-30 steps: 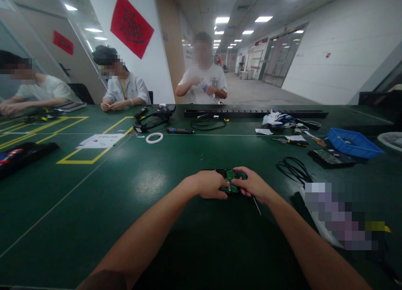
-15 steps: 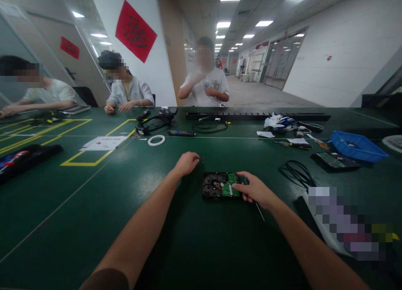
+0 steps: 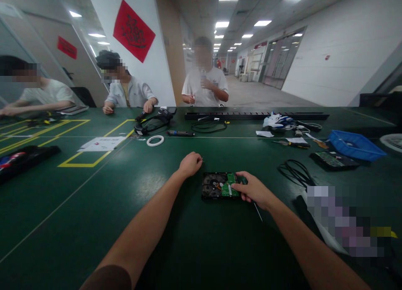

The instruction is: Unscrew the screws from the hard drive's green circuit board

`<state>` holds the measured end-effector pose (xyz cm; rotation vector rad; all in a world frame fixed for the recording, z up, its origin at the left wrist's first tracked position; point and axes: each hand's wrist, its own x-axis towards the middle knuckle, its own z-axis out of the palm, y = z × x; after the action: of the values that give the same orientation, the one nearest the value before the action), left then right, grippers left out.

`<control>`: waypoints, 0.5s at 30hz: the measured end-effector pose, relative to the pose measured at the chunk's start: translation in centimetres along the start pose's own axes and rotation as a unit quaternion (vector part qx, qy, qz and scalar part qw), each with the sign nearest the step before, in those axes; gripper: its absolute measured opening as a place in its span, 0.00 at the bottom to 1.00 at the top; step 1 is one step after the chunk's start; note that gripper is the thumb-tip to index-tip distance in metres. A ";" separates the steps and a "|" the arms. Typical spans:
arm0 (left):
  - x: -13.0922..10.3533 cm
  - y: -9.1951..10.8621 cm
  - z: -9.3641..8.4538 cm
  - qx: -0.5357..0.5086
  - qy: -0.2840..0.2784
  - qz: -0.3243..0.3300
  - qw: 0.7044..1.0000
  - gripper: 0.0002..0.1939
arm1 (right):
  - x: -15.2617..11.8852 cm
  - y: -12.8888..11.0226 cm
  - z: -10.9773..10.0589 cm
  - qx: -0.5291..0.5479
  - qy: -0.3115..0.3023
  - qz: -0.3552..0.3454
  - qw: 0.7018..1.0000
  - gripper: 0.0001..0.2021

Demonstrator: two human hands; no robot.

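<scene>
A hard drive (image 3: 216, 185) lies on the green table (image 3: 176, 248), its green circuit board facing up at its right end. My right hand (image 3: 253, 188) grips that right end with thumb and fingers. A screwdriver (image 3: 258, 212) is also held in this hand, its thin shaft pointing down toward me. My left hand (image 3: 191, 164) rests just beyond the drive's upper left corner, fingers pinched together at some tiny bits on the table. What is between those fingertips is too small to make out.
A white tape ring (image 3: 155, 141), a black pen-like tool (image 3: 180, 133) and cables lie farther back. On the right are a blue tray (image 3: 356, 145), another circuit-board device (image 3: 334, 159) and a cable coil (image 3: 295, 172). Three people are across the table.
My left hand has moved slightly right, over the tiny bits, and its fingers have closed. My right hand stays on the drive. A person opposite has lowered one hand; another reaches toward the black headset-like object.
</scene>
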<state>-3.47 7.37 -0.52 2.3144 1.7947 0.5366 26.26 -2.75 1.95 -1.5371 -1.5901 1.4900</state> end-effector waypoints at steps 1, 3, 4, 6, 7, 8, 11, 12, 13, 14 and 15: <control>0.0 0.0 0.0 0.000 0.001 0.000 1.000 0.09 | 0.0 0.0 0.0 0.001 0.002 0.000 1.000 0.32; 0.0 0.0 0.1 0.001 0.003 -0.002 1.000 0.09 | 0.1 0.0 0.1 0.003 0.003 0.002 1.000 0.32; 0.0 -0.1 0.1 0.002 0.004 -0.004 1.000 0.08 | 0.1 0.1 0.2 0.004 0.002 0.002 1.000 0.31; 0.1 -0.2 0.3 0.005 0.008 -0.008 1.000 0.08 | 0.3 0.2 0.3 0.003 0.000 0.000 1.000 0.31; 0.1 -0.3 0.4 0.006 0.011 -0.009 1.000 0.08 | 0.4 0.3 0.3 0.002 0.000 -0.002 1.000 0.31; 0.2 -0.3 0.4 0.006 0.013 -0.009 1.000 0.08 | 0.4 0.4 0.3 0.000 0.001 -0.004 1.000 0.31; 0.3 -0.6 0.6 0.006 0.020 -0.008 1.000 0.07 | 0.5 0.6 0.2 -0.001 0.003 -0.003 1.000 0.32; 0.3 -0.6 0.7 0.006 0.022 -0.007 1.000 0.07 | 0.4 0.6 0.2 0.000 0.003 -0.002 1.000 0.32; 0.3 -0.7 0.7 0.006 0.024 -0.008 1.000 0.07 | 0.4 0.6 0.2 0.002 0.003 -0.001 1.000 0.32; 0.3 -0.8 0.7 0.006 0.026 -0.008 1.000 0.06 | 0.4 0.6 0.1 0.005 0.002 0.000 1.000 0.32; 0.4 -0.8 0.7 0.006 0.028 -0.009 1.000 0.06 | 0.3 0.5 0.1 0.008 0.002 0.001 1.000 0.33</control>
<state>-3.88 8.01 -1.41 2.3114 1.8465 0.5940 26.28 -2.59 1.35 -1.5325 -1.5703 1.4978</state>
